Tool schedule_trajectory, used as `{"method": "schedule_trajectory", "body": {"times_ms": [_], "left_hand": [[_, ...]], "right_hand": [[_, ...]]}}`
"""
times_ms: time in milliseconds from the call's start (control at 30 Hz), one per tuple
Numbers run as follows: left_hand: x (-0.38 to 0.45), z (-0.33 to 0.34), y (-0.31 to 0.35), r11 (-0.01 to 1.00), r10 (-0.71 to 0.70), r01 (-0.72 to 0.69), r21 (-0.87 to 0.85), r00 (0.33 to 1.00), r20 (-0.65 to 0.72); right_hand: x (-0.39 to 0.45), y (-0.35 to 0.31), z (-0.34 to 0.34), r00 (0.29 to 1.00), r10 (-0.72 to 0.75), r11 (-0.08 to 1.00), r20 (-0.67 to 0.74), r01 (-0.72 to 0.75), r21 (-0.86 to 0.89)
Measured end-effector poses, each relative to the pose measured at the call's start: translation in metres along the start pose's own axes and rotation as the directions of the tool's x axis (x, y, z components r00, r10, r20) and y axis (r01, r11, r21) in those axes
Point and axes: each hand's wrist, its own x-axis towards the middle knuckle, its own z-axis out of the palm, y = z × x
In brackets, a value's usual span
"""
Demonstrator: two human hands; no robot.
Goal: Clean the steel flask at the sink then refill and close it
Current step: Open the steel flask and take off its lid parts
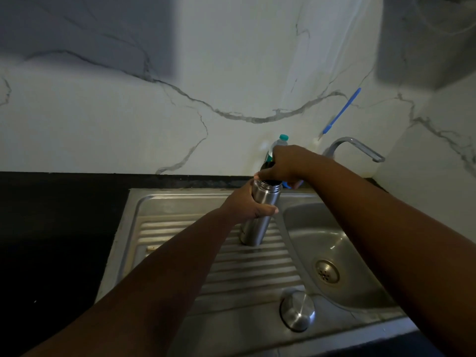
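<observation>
The steel flask [260,215] stands uncapped on the ribbed drainboard [247,266], its inside dark and unreadable. The left hand [247,204] grasps its body; the right hand [286,163] grips something at its mouth, hidden by the fingers.

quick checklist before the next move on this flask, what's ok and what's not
1. Flask standing upright on the ribbed drainboard: ok.
2. Left hand has a grip round the flask body: ok.
3. Flask mouth open, cap off: ok; the steel cap lies on the drainboard's near edge.
4. Right hand is at the flask mouth, fingers curled: what it holds, cannot tell.
5. Plastic bottle with the teal top is behind the right hand, against the wall: whether it is being gripped, cannot tell.
6. Tap running: no water visible, ok.
</observation>
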Motion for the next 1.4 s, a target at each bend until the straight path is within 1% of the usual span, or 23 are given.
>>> {"method": "schedule_trajectory", "body": {"times_ms": [67,133,233,267,300,367,400,433,567,633,700,800,967,1033,1067,1100,1133,1167,1200,1233,1267,1333,1400], "left_hand": [[0.000,0.000,-0.001,1.000,0.004,-0.004,-0.010,1.000,-0.010],[-0.001,0.000,0.000,1.000,0.002,-0.001,-0.009,1.000,0.000],[-0.002,0.000,0.002,1.000,0.005,-0.005,-0.007,1.000,0.006],[-0.002,0.000,0.003,1.000,0.003,-0.003,-0.007,1.000,0.003],[-0.003,0.000,0.003,1.000,-0.002,0.002,-0.001,1.000,-0.001],[-0.002,0.000,0.002,1.000,-0.008,0.008,0.015,1.000,-0.003],[-0.001,0.001,0.001,1.000,-0.010,0.010,0.013,1.000,-0.005],[-0.001,0.002,0.002,1.000,-0.011,0.011,0.009,1.000,-0.010],[0.000,0.002,-0.002,1.000,-0.007,0.007,0.010,0.999,-0.042],[-0.002,0.003,0.001,1.000,-0.014,0.015,0.020,0.999,-0.047],[-0.003,0.002,0.003,1.000,-0.019,0.020,0.017,0.999,-0.042],[-0.003,0.002,0.004,1.000,-0.019,0.019,0.022,0.999,-0.030],[0.001,0.002,-0.002,0.999,-0.009,0.010,0.032,0.999,-0.036],[0.000,0.001,-0.002,0.997,-0.011,0.012,0.080,1.000,-0.015],[0.002,0.001,-0.005,0.995,0.001,0.001,0.099,1.000,-0.014],[0.001,0.001,-0.006,0.989,0.047,-0.045,0.140,0.999,-0.013],[-0.001,0.001,-0.004,0.982,0.090,-0.083,0.169,0.995,-0.033],[-0.005,0.000,0.001,0.980,0.101,-0.092,0.174,0.994,-0.041],[-0.003,-0.001,-0.003,0.989,0.050,-0.044,0.139,0.998,-0.043],[-0.003,0.000,-0.001,0.993,0.028,-0.025,0.115,0.999,-0.021],[-0.003,0.001,-0.001,0.995,0.000,0.001,0.097,1.000,-0.008],[-0.002,0.001,-0.003,0.995,-0.031,0.031,0.094,1.000,-0.002],[0.001,0.002,-0.003,0.997,-0.038,0.040,0.059,0.999,-0.028]], "right_hand": [[0.001,0.002,-0.003,0.996,-0.071,0.997,0.052,0.071,0.008],[0.002,0.007,-0.007,0.984,-0.143,0.988,0.105,0.135,0.078],[0.000,0.009,-0.003,0.975,-0.173,0.966,0.142,0.140,0.218],[-0.001,0.008,-0.001,0.980,-0.151,0.966,0.131,0.119,0.228],[-0.002,0.007,0.002,0.988,-0.113,0.975,0.103,0.090,0.201],[-0.003,0.005,0.003,0.999,-0.043,0.998,-0.006,0.044,0.040],[-0.003,0.005,0.002,0.998,-0.042,0.999,-0.056,0.040,-0.035],[-0.003,0.004,0.001,0.996,-0.062,0.997,-0.072,0.058,-0.054],[-0.006,0.005,-0.007,0.980,-0.197,0.979,0.035,0.194,0.065],[-0.009,0.006,-0.014,0.963,-0.269,0.957,0.014,0.266,0.117],[-0.014,0.006,-0.022,0.958,-0.288,0.946,0.000,0.284,0.158],[-0.026,0.007,-0.032,0.959,-0.284,0.951,-0.002,0.282,0.124],[-0.065,0.005,-0.028,0.941,-0.301,0.949,-0.156,0.311,0.042],[-0.075,0.001,-0.020,0.928,-0.335,0.937,-0.164,0.346,0.043],[-0.079,0.001,-0.015,0.924,-0.357,0.927,-0.135,0.368,0.069],[-0.083,0.001,-0.010,0.920,-0.382,0.913,-0.083,0.390,0.122],[-0.088,0.002,-0.004,0.914,-0.406,0.898,-0.010,0.401,0.184],[-0.093,0.003,0.004,0.901,-0.426,0.887,0.077,0.400,0.233],[-0.097,0.003,0.015,0.883,-0.440,0.884,0.165,0.393,0.253],[-0.100,0.005,0.029,0.864,-0.445,0.887,0.237,0.390,0.246],[-0.103,0.006,0.046,0.848,-0.444,0.892,0.288,0.390,0.227],[-0.109,0.006,0.082,0.820,-0.437,0.899,0.371,0.389,0.199],[-0.115,0.006,0.116,0.780,-0.453,0.891,0.432,0.412,0.192]]}}
